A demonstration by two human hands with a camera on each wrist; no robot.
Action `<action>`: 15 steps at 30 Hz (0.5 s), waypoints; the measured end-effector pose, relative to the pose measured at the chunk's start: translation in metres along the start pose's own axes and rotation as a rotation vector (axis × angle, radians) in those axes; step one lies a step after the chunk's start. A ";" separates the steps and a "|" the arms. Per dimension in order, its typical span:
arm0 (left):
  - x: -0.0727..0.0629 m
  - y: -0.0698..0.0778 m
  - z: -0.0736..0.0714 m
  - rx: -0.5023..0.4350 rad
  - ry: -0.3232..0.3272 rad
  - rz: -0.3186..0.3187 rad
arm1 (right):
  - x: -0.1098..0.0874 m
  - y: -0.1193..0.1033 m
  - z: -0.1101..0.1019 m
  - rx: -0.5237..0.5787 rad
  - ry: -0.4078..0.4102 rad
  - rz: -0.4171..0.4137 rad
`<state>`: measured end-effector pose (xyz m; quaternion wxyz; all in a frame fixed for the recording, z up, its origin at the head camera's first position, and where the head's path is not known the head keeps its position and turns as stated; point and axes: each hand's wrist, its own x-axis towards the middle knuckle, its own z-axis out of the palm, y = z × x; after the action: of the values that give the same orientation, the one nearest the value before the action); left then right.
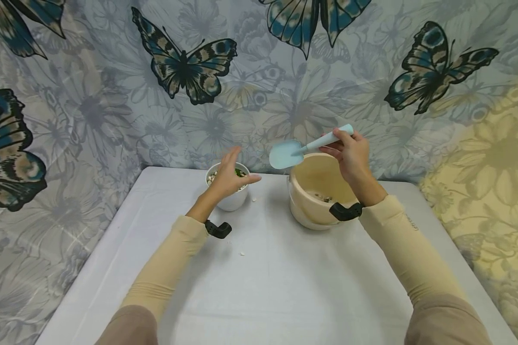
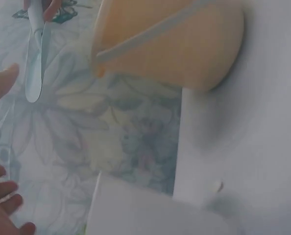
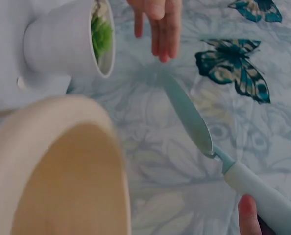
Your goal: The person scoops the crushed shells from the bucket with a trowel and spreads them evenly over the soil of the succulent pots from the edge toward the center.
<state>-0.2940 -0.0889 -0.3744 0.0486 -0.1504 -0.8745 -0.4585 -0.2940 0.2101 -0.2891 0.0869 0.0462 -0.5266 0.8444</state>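
Trowel (image 1: 295,152) first: my right hand (image 1: 351,153) grips its handle, blade at the bucket's (image 1: 302,203) ten o'clock. My left hand (image 1: 229,183), fingers spread and holding nothing, hovers by the white pot (image 1: 233,203) at nine. A careless sweep might tip that pot; a dipping wrist could knock the bucket's rim.

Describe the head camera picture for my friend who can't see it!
A person's right hand holds a pale-blue trowel near a beige bucket; their open left hand hovers by a white pot. Behind the white table is a butterfly-patterned backdrop.
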 end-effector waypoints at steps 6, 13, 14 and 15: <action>0.000 0.008 0.023 -0.039 -0.003 0.060 | 0.001 -0.010 -0.014 -0.018 0.002 0.010; 0.002 0.019 0.040 -0.072 -0.049 0.063 | 0.005 -0.025 -0.030 -0.101 0.060 -0.022; 0.002 0.020 0.042 -0.076 -0.057 0.062 | 0.006 -0.027 -0.032 -0.113 0.069 -0.025; 0.003 0.021 0.044 -0.078 -0.065 0.062 | 0.008 -0.029 -0.034 -0.139 0.074 -0.029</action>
<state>-0.2882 -0.0413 -0.3827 0.0286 -0.1941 -0.8519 -0.4855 -0.2954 0.2544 -0.2772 0.1215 0.0164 -0.5794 0.8058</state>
